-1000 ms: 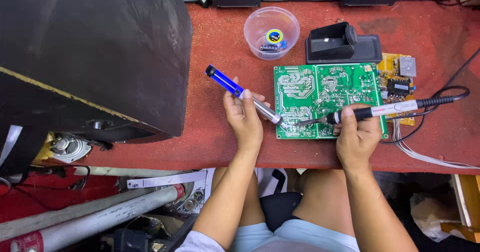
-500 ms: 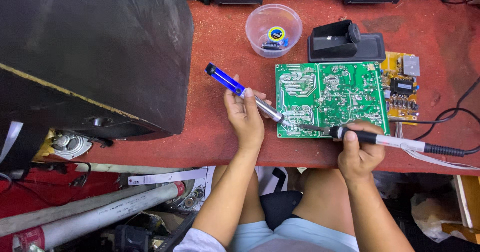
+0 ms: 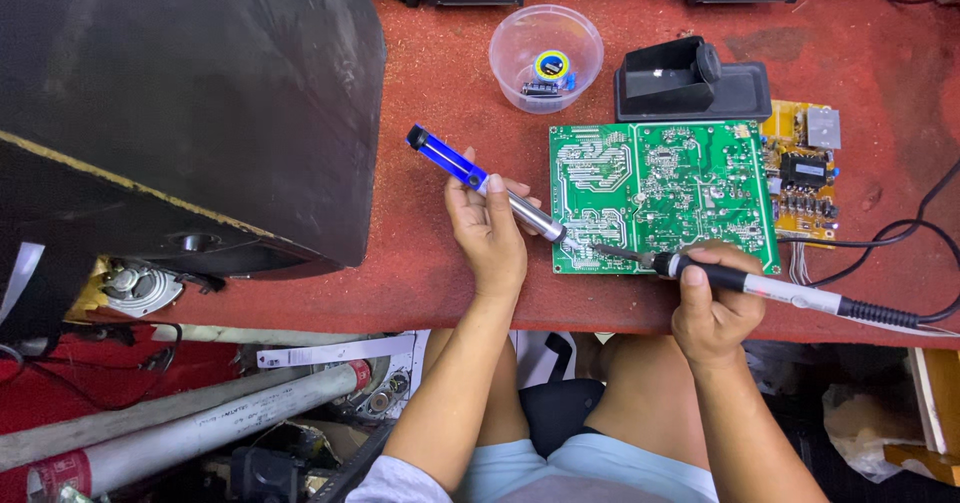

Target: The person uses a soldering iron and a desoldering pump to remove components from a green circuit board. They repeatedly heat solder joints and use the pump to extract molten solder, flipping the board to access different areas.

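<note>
Right hand (image 3: 712,308), nearest the surface edge, is clenched round a soldering iron (image 3: 760,285), tip laid on the lower-left part of the green circuit board (image 3: 662,193). Left hand (image 3: 488,231) grasps a blue desoldering pump (image 3: 487,185), nozzle touching the board's left edge, just beside the iron tip. To do it well: keep the tip steady on one joint, nozzle close over it, board flat on the red surface (image 3: 430,263). Board lies just past both grips, between them. Farther off: clear plastic bowl (image 3: 545,55), black iron stand (image 3: 690,81).
</note>
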